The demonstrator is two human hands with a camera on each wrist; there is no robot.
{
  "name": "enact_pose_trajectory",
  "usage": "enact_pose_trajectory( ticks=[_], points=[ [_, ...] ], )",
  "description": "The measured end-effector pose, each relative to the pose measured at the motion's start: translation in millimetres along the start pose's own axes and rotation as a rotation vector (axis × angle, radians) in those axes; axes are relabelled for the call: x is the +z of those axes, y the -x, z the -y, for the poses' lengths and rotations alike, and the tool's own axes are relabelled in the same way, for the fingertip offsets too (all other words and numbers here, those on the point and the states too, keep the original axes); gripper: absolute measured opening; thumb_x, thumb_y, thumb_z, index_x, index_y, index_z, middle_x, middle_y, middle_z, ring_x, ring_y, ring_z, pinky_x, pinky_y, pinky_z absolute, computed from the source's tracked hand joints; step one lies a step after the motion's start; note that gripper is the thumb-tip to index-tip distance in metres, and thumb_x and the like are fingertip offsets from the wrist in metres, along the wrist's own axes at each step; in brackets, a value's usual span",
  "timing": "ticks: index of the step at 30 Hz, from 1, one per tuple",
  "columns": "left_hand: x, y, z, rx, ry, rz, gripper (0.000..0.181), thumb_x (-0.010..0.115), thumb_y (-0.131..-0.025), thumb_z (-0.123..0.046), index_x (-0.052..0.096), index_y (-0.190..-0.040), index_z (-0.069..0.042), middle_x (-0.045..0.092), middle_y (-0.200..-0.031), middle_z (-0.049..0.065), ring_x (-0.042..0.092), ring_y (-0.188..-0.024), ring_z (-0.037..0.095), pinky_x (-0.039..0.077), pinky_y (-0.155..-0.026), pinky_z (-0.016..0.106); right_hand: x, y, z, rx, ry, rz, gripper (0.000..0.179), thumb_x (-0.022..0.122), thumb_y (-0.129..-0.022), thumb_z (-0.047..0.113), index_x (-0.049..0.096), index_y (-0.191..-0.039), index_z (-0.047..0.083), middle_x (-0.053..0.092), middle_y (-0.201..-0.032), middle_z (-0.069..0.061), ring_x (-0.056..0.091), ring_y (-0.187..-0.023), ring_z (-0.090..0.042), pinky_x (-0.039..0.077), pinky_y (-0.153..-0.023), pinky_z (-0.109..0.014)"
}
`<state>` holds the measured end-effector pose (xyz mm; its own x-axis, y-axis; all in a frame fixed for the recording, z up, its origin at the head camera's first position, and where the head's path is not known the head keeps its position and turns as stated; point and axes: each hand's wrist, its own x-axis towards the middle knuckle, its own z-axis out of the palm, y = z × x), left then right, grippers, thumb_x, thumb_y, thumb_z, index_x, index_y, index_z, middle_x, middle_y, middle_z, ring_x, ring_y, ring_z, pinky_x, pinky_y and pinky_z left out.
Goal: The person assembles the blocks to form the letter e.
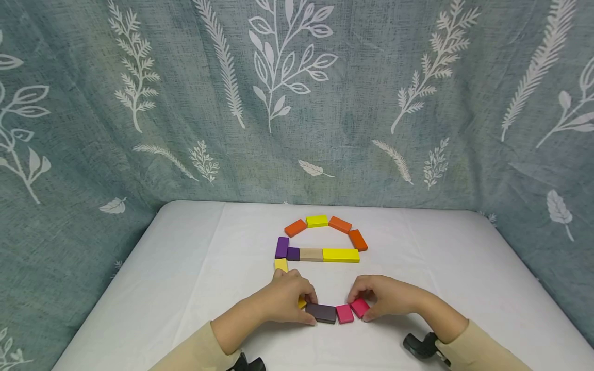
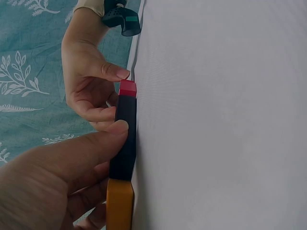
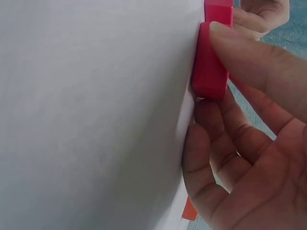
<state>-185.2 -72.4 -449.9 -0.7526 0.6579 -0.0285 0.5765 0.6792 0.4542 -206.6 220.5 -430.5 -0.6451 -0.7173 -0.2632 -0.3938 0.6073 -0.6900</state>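
Note:
On the white table, wooden blocks lie in a ring-like outline crossed by a straight row. My left hand (image 1: 290, 296) grips the dark grey block (image 1: 321, 313) at the front, its thumb against the near side and its fingers behind. A yellow-orange block (image 2: 120, 203) touches that block's left end, partly hidden by the hand. To the right lies a pink-red block (image 1: 345, 314). Beside it, my right hand (image 1: 390, 295) pinches a second pink-red block (image 3: 209, 67), which sits at an angle; the thumb presses its near face.
Farther back, orange blocks (image 1: 358, 240) and a yellow block (image 1: 317, 221) form an arc. Below it runs a row with a long yellow block (image 1: 341, 255), a tan block (image 1: 311, 254) and purple blocks (image 1: 282, 248). A patterned curtain (image 1: 352, 103) hangs behind the table.

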Motion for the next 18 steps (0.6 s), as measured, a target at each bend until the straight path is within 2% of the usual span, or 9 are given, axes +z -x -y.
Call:
enact_pose_trajectory(
  ticks=[18],
  points=[
    [0.2, 0.4, -0.5, 0.004, -0.007, -0.007, 0.024, 0.086, -0.075, -0.048, 0.071, -0.088, -0.034, 0.056, -0.079, -0.024, 0.044, -0.088, 0.002, 0.026, -0.081, 0.035, 2.0, -1.5, -0.9, 0.002, 0.013, 0.004, 0.032, 0.084, -0.081, 0.014, 0.07, -0.104, 0.031, 0.061, -0.103, 0.012, 0.054, -0.094, -0.012, 0.047, -0.085, -0.029]
  ],
)
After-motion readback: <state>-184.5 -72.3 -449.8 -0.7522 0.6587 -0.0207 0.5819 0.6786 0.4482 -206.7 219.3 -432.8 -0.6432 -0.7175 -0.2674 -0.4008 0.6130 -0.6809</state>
